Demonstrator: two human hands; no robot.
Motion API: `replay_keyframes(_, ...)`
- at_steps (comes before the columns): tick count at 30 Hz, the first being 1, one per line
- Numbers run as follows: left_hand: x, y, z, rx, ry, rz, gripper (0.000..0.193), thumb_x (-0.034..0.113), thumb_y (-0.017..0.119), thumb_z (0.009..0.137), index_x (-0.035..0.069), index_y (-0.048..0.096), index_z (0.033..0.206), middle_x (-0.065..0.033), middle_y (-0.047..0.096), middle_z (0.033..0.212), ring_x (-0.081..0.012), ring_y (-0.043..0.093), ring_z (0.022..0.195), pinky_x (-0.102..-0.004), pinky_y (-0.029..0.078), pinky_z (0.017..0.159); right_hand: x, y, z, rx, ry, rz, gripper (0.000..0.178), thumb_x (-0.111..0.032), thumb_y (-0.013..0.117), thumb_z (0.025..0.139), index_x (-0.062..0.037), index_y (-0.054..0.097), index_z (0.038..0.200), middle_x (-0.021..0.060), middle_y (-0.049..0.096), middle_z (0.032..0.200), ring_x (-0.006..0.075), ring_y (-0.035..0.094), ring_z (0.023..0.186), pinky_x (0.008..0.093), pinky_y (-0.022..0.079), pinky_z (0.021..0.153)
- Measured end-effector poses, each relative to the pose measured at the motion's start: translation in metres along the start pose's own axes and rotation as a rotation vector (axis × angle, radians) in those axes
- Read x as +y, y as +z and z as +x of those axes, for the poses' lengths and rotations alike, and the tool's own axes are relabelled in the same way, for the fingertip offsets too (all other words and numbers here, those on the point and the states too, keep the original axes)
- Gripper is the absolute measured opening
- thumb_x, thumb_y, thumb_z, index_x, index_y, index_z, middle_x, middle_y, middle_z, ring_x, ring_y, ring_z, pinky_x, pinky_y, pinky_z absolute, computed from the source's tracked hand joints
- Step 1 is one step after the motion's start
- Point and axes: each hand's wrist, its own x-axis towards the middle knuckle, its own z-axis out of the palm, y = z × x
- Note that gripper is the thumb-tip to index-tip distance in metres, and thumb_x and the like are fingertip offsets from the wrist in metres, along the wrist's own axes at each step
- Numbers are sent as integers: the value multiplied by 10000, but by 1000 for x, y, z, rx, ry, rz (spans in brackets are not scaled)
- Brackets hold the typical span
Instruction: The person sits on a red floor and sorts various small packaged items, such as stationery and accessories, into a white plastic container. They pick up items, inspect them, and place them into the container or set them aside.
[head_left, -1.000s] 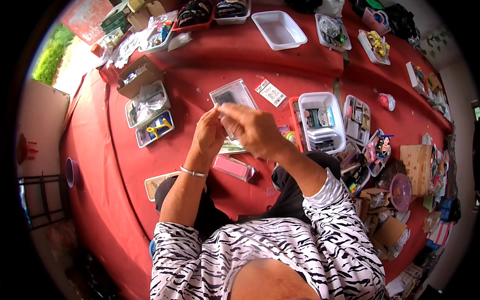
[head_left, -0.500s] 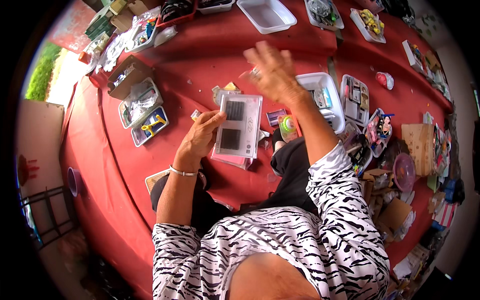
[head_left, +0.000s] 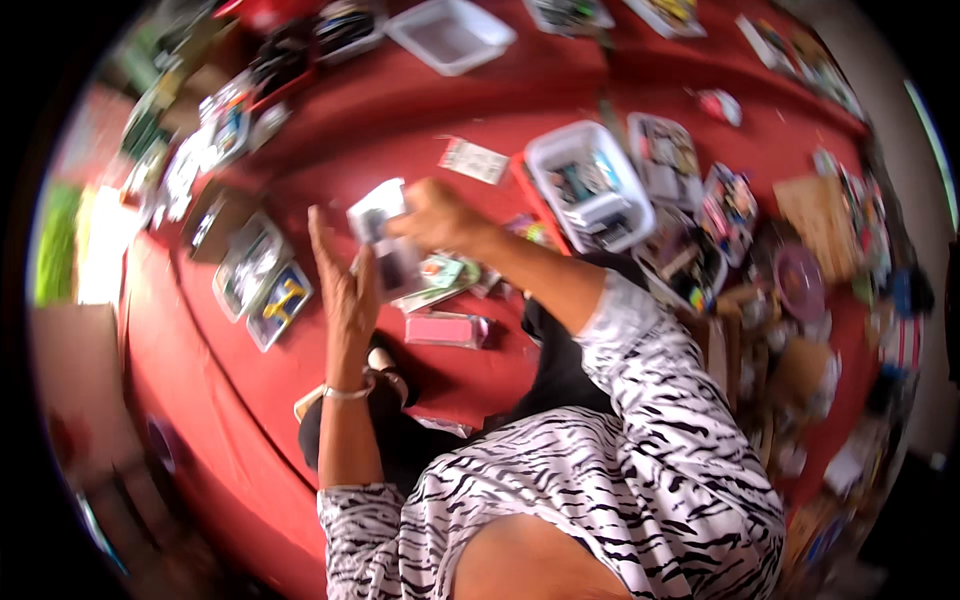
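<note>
A flat clear plastic case [head_left: 400,268] with dark patches inside is held up in front of me, blurred by motion. My right hand [head_left: 440,215] is closed at its upper right edge, fingers curled; the exact grip is smeared. To the left of the case, my left hand [head_left: 345,290] points upward with fingers stretched out, its thumb close against the case's left side. Below lies a pink box [head_left: 445,330] on the red cloth. Small packets [head_left: 445,275] lie partly hidden behind the case, and a white printed card [head_left: 475,160] rests farther out.
On the right, a white basin [head_left: 632,215] holds small goods, with more filled trays [head_left: 665,160] beside it. To the left stand a cardboard box [head_left: 205,225] and a blue tray [head_left: 278,305] with a yellow item. A white tray [head_left: 450,60] sits at the back.
My right hand came down and left to the case. My left hand's fingers straightened from their grip. The case shifted left, and the view turned, showing the white card.
</note>
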Motion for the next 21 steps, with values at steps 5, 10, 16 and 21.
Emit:
replay_keyframes(5,3,5,-1,-227,135,216,674,517,280,895,67,185,1387,-141,165,1443,-304,96,1342,-395,84,1077,-34,13,-18,42,213,63,272,-167,621,661,88,550,599,166,594,585,172,590,489,301,461,437)
replay_keyframes(10,-53,-5,12,-32,73,341,632,340,411,917,37,128,1395,-162,208,1419,-217,358,1201,-291,283,984,-11,-55,-4,165,91,191,258,-201,672,658,46,598,644,140,610,614,167,583,485,272,454,431)
replay_keyframes(16,-28,-7,2,-202,-229,130,538,259,482,880,63,305,1349,-120,360,1357,-241,357,1241,-340,271,1006,77,-213,-50,739,418,247,194,-143,622,677,7,610,799,88,595,607,149,560,440,245,468,394)
replay_keyframes(21,-34,-4,-1,-284,-143,223,442,202,494,862,39,418,1266,-158,437,1285,-281,398,1208,-356,305,988,181,-261,-92,992,884,-24,244,-161,627,672,45,592,797,132,588,594,148,521,390,256,356,297)
